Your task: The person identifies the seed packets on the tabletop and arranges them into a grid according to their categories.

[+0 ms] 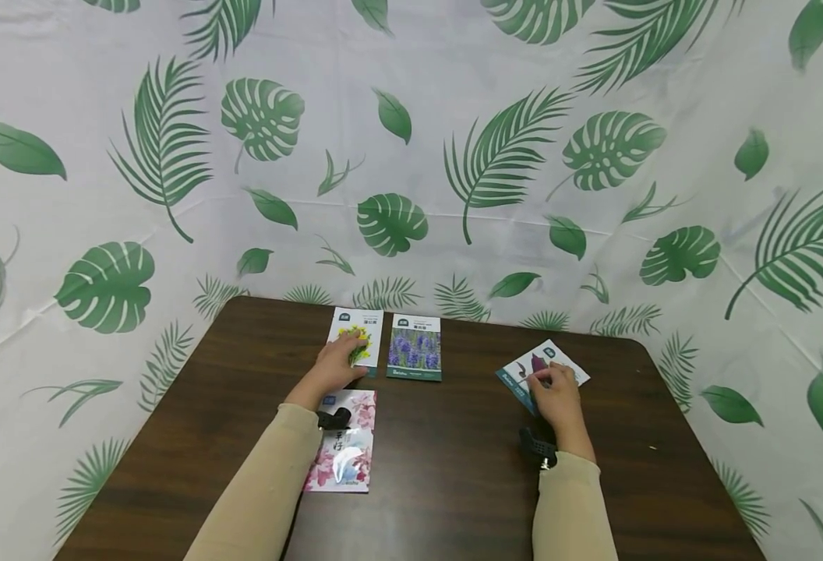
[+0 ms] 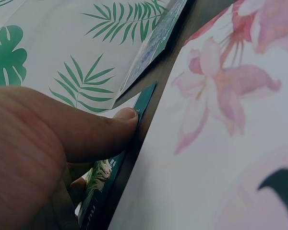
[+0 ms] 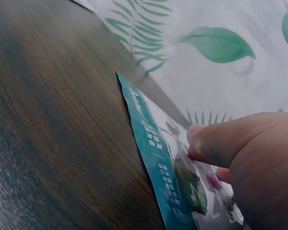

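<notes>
My left hand rests on a seed packet with yellow flowers, its fingers spread over the picture. In the left wrist view the thumb lies at that packet's green bottom edge. Beside it lies a seed packet with purple-blue flower spikes. Below the left hand is a pink-flowered packet, partly covered by the wrist. At the right, my right hand pinches a seed packet with a dark purple picture between thumb and fingers; this packet sits at a slant, its green strip facing lower left.
The dark wooden table has rounded far corners. Behind it hangs a white cloth printed with green leaves. A dark band with a small device is on the right wrist, and a similar one is on the left.
</notes>
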The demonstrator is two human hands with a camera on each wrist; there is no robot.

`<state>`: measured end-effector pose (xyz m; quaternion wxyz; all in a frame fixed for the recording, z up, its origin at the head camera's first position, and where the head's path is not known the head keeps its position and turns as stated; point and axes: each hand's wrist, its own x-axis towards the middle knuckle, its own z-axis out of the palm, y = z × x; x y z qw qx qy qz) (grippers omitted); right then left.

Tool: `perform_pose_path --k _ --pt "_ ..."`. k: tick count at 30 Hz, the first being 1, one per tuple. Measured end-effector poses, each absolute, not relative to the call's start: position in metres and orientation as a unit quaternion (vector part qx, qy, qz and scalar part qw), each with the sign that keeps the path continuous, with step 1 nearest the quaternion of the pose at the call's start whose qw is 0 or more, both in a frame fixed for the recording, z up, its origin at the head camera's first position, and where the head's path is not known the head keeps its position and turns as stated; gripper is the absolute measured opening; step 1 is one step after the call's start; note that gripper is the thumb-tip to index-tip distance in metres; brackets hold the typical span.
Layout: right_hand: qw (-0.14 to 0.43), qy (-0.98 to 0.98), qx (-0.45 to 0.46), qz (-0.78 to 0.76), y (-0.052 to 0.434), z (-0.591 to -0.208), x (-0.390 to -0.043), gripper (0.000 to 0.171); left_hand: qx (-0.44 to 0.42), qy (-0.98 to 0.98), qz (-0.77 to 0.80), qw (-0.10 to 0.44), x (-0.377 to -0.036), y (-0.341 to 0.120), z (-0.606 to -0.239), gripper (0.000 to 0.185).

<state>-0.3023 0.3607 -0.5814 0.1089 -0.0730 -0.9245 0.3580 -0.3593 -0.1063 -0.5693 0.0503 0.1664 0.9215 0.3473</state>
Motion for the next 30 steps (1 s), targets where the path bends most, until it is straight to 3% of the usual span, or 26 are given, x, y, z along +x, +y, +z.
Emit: perform_pose_path --k 5,12,20,30 --pt "0.092 -0.929 -0.087 0.348 0.359 -0.582 -0.302 0.032 0.165 0.924 0.34 0.054 -0.359 -0.106 -0.57 0.063" --pt "0.073 -0.938 -0.071 0.33 0.36 -0.578 -0.305 0.06 0.163 0.923 0.344 0.056 -0.358 -0.106 -0.566 0.063" --pt "0.062 -0.951 -0.043 0.301 0.352 -0.583 -0.308 0.046 0.165 0.921 0.35 0.055 -0.356 -0.106 -0.565 0.062" --pt "0.004 -0.971 -0.028 0.236 0.339 -0.58 -0.305 0.064 0.163 0.921 0.349 0.056 -0.357 -0.107 -0.566 0.063"
